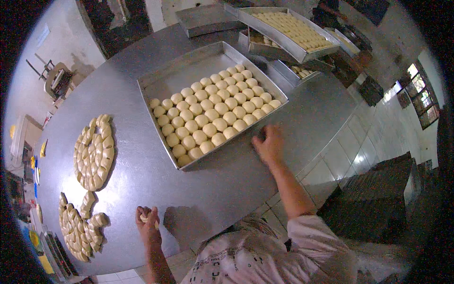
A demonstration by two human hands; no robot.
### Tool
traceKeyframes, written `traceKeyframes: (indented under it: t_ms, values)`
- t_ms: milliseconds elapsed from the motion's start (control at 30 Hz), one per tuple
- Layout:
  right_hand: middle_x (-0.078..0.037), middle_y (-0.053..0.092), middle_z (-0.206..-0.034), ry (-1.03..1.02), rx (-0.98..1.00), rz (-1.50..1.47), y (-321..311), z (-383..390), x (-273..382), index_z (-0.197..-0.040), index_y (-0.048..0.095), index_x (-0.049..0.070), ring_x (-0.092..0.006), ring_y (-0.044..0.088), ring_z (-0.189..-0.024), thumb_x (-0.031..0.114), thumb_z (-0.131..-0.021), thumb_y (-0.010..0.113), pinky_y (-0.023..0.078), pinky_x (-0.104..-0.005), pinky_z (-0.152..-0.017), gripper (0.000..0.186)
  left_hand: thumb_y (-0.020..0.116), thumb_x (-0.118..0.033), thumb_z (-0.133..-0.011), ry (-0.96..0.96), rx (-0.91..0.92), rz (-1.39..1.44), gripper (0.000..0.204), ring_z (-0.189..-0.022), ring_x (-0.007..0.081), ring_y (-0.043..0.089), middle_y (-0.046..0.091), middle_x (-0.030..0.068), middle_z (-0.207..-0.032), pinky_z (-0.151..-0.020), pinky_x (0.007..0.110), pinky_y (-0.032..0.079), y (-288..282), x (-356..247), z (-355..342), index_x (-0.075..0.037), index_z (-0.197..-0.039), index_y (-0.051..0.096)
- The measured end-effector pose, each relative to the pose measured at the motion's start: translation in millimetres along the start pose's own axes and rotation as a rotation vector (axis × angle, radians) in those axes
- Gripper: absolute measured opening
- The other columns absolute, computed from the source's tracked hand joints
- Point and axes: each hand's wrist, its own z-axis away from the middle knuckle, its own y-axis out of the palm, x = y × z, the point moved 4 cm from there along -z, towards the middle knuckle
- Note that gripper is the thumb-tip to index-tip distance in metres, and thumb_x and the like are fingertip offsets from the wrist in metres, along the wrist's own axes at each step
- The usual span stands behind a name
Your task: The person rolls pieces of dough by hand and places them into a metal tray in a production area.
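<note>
My left hand (149, 221) is curled around a pale dough piece (144, 218) low over the steel table, and a bit of the dough shows between the fingers. Just off the near right side of the tray hovers my right hand (269, 144), slightly blurred, thumb apart from the bent fingers and no dough seen in it. Rows of smooth round dough balls (208, 116) fill much of the large metal tray (201, 64); its far left part is bare metal. Cut dough pieces (94, 154) lie in a round cluster at the left, with a second cluster (80, 232) nearer me.
At the far right, a filled tray (293, 31) of dough rests tilted on other trays. An upturned metal pan (208, 20) sits at the table's back. Dark ridged stacks (373, 203) stand on the tiled floor to my right. Assorted items line the table's left edge.
</note>
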Motion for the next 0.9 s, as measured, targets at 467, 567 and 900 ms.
traceKeyframes:
  t_ms: [467, 567, 900]
  values:
    - [-0.015, 0.05, -0.086, -0.243, 0.049, -0.075, -34.4, -3.9, -43.5, -0.085, 0.05, 0.004, -0.0348, 0.048, -0.085, 0.016, -0.073, 0.06, 0.035, -0.0467, -0.086, 0.02, 0.049, -0.011, -0.087, -0.03, -0.067, 0.09, 0.007, -0.079, 0.0123, 0.049, 0.049, 0.0032, -0.084, -0.067, 0.024, 0.042, 53.2, -2.1, -25.9, -0.008, -0.091, 0.045]
    - [-0.017, 0.051, -0.091, -0.083, 0.028, 0.057, -42.4, -31.7, -74.5, -0.088, 0.051, 0.004, -0.0364, 0.047, -0.092, 0.014, -0.071, 0.063, 0.035, -0.0458, -0.089, 0.024, 0.053, -0.008, -0.084, -0.057, -0.052, 0.12, 0.013, -0.068, 0.0082, 0.044, 0.044, -0.0005, -0.075, -0.058, 0.021, 0.038, 59.4, -0.7, -39.0, -0.011, -0.081, 0.041]
    - [-0.008, 0.053, -0.106, 0.13, 0.42, -0.865, -89.0, -87.8, -35.2, -0.103, 0.054, 0.004, -0.0202, 0.052, -0.096, 0.011, -0.077, 0.052, 0.042, -0.032, -0.083, 0.027, 0.062, -0.007, -0.078, 0.006, -0.287, -0.052, 0.02, -0.071, 0.0095, 0.045, 0.047, -0.0004, -0.077, -0.065, 0.024, 0.039, 46.8, -21.1, -16.6, -0.008, -0.09, 0.046]
